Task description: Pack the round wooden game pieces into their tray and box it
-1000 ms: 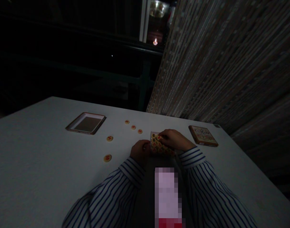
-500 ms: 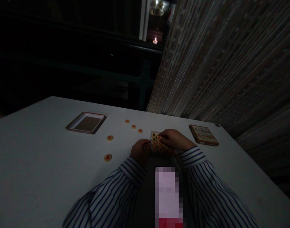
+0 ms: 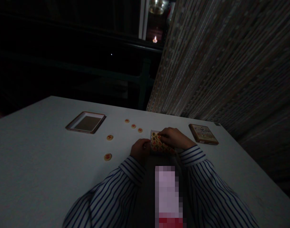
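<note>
A small tray point(image 3: 152, 136) full of round Chinese chess pieces point(image 3: 156, 143) with red and dark characters sits at the table's near edge. My left hand point(image 3: 140, 150) is closed at the tray's left side, its fingers curled round the edge and partly hidden in shadow. From the right, my right hand point(image 3: 174, 138) reaches over the tray, fingertips bent down and pressed together on a Chinese chess piece point(image 3: 159, 137). The hand covers the tray's right part.
Loose pieces lie on the white table point(image 3: 64, 177): a lone piece point(image 3: 108, 157) nearest me, another piece point(image 3: 110, 137) behind it, and three more farther back. An open box lid point(image 3: 86, 123) lies left; a printed box point(image 3: 203, 134) lies right. A string curtain point(image 3: 194, 63) hangs behind.
My right fingertips have shifted slightly left over the pieces in the tray. My left hand stays at the tray's side, and the loose pieces lie as before.
</note>
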The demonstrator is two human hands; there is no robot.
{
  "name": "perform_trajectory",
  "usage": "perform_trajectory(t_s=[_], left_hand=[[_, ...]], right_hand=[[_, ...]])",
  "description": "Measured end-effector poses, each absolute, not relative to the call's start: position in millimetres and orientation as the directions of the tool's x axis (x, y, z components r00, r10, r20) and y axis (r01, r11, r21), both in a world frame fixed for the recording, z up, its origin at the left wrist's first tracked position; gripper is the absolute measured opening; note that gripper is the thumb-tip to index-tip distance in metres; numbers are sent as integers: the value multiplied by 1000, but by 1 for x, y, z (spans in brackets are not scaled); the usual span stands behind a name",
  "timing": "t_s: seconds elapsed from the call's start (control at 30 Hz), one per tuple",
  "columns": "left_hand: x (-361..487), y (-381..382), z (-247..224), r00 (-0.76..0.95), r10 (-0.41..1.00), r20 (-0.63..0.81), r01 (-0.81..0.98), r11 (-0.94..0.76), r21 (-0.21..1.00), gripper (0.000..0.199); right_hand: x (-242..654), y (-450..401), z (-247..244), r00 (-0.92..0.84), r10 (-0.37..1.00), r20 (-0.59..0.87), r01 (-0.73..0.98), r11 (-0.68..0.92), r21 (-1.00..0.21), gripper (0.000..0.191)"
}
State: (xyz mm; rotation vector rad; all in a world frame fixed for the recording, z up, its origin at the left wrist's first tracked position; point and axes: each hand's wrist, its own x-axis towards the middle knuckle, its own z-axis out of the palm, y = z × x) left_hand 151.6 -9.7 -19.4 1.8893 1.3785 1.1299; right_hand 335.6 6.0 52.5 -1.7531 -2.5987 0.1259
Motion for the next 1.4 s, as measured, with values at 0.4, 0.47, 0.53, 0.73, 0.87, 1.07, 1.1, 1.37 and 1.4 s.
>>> perform_trajectory(t_s=[0.4,0.47,0.53,0.73,0.87,1.07,1.1,1.37,1.4], left_hand=[[152,-11,-18,121,949,291,493,-312,812,17],[152,-11,-18,125,949,290,497,-313,809,17],[152,-10,-18,132,947,292,504,-318,803,17],[151,-10,-20,129,941,313,497,-334,801,17],[151,-10,-20,127,945,300,503,-322,802,18],[151,-9,-20,123,950,288,500,-310,808,17],[151,-9,-20,128,949,286,501,-311,807,17],[151,-9,-20,131,946,298,493,-323,808,17],[151,-10,-19,131,945,300,489,-324,810,17]], right_hand=[[335,5,54,-395,917,-61,919,395,-7,28],[335,4,55,-398,915,-70,917,398,-9,28],[334,4,56,-394,915,-82,919,395,-4,27],[334,5,56,-402,912,-83,915,404,7,24],[335,5,55,-410,909,-76,911,412,6,24],[334,4,56,-394,915,-86,918,396,8,26],[334,4,56,-391,916,-92,919,393,9,26],[333,3,59,-387,915,-110,921,389,-5,27],[333,3,59,-385,917,-107,922,387,-5,27]])
